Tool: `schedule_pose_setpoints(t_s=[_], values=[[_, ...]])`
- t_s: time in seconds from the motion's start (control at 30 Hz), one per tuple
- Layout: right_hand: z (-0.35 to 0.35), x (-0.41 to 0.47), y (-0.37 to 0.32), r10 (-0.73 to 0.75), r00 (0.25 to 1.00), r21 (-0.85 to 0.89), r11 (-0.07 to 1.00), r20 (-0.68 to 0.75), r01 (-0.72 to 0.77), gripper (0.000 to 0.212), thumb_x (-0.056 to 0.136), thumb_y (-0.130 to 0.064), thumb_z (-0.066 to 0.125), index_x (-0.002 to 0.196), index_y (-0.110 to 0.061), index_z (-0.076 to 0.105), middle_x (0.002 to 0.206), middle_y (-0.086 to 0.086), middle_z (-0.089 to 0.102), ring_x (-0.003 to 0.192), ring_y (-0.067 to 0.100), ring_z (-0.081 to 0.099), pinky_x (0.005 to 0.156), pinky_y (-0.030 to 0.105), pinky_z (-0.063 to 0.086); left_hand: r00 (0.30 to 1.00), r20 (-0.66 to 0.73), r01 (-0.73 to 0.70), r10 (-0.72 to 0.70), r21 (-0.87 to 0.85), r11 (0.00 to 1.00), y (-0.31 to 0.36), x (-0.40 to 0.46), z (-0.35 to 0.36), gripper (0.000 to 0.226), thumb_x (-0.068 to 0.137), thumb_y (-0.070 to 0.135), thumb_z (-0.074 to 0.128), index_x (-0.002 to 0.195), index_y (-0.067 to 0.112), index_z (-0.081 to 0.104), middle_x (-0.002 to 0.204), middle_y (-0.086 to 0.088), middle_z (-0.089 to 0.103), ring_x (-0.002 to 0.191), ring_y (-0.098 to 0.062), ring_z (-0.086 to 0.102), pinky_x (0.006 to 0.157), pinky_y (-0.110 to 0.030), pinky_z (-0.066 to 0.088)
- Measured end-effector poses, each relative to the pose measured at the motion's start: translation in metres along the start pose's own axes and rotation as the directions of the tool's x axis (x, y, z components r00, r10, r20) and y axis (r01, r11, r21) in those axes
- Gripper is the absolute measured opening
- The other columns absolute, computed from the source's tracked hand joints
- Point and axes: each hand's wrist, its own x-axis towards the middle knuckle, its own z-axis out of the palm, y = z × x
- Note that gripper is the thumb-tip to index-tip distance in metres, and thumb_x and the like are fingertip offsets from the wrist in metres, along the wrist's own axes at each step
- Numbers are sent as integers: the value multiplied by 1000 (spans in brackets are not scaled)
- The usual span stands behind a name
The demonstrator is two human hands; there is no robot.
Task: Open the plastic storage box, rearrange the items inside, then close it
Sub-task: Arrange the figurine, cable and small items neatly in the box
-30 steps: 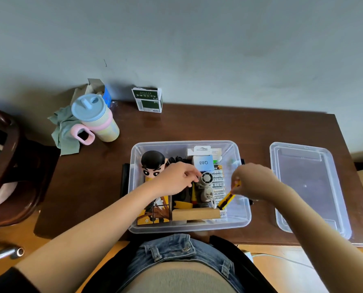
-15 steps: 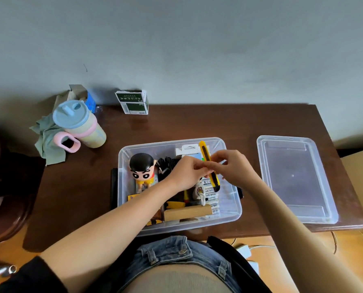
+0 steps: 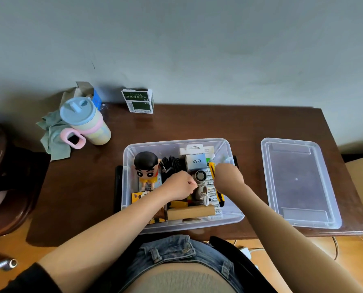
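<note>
Inside open box, both hands.

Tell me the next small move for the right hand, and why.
Probably let go of the yellow utility knife and draw the right hand back: the knife already lies in the storage box along the battery packs, and the lid waits on the table.

Dark wooden table bearing storage box, lid, cup, cloth, carton.
</note>
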Motion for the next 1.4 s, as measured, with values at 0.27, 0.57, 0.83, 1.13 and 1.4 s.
schedule_pose_setpoints(t_s=[0.27, 0.57, 0.83, 1.13, 1.4], values=[[15, 25, -14, 40, 996, -98, 995, 77, -32, 18, 90, 2, 47, 101, -5, 59, 101, 7, 62, 102, 23, 61, 66, 25, 43, 997, 73, 4, -1, -37, 999, -4, -1, 7, 23, 90, 4, 38, 75, 14, 52, 79, -11, 43, 73, -17, 41, 67, -31, 30], [29, 35, -17, 61, 992, -169, 985, 109, -42, 26, 89, 0, 49, 112, -8, 61, 112, 5, 62, 100, 20, 62, 65, 25, 43, 996, 86, 36, -31, -56, 998, -4, -1, 12, 28, 89, -2, 37, 69, 8, 53, 78, -12, 44, 74, -17, 43, 67, -29, 32], [28, 30, -13, 13, 998, -161, 987, 63, -3, 26, 87, 6, 50, 107, -7, 61, 108, 6, 63, 99, 22, 62, 65, 24, 44, 997, 62, 55, -50, -88, 995, -2, 3, 18, 22, 89, 2, 37, 75, 12, 50, 79, -10, 41, 75, -17, 39, 68, -29, 28], [51, -4, 8, -140, 904, 98, 989, 405, 109, 34, 93, 0, 37, 62, -12, 29, 64, 4, 32, 57, 16, 30, 50, 26, 22, 999, 35, 14, -14, -15, 1000, -4, 3, 16, 37, 98, 17, 46, 135, 16, 46, 130, -8, 55, 115, -23, 55, 89, -29, 43], [53, -2, 7, -147, 890, 293, 956, 431, 16, 40, 93, 4, 34, 57, -12, 27, 61, 4, 26, 54, 14, 22, 50, 26, 17, 999, 33, 15, -13, -85, 996, -5, 3, 16, 36, 98, 15, 46, 134, 14, 51, 83, 6, 61, 78, -12, 58, 64, -20, 42]])
